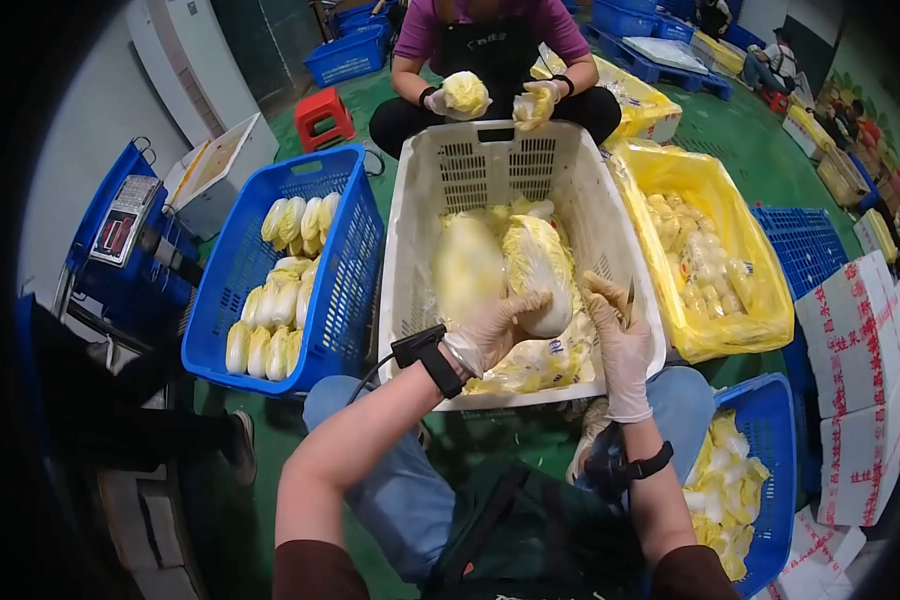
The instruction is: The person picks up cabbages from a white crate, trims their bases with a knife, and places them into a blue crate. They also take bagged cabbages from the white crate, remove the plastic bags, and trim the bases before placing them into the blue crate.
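Inside a white plastic crate [400,300], a yellow-white napa cabbage [542,265] lies with its pale base toward me. My left hand [495,332], in a clear glove, is closed around that base. To the right, my gloved right hand [618,350] is closed with bent fingers near the crate's right wall. A thin, dark, blade-like tool [628,303] sticks up from its fingers; its handle is hidden. Another napa cabbage [467,265], partly blurred, lies to the left of the held one. Yellow printed plastic and loose leaves [535,368] cover the crate's bottom.
Across the crate, a person [495,60] holds a cabbage [466,95] and leaves. A blue basket [355,250] of stacked cabbages stands left, a yellow-lined box [770,325] of packed ones right. A blue basket [782,450] of leaves, printed cartons [850,350] and a red stool [324,117] stand around.
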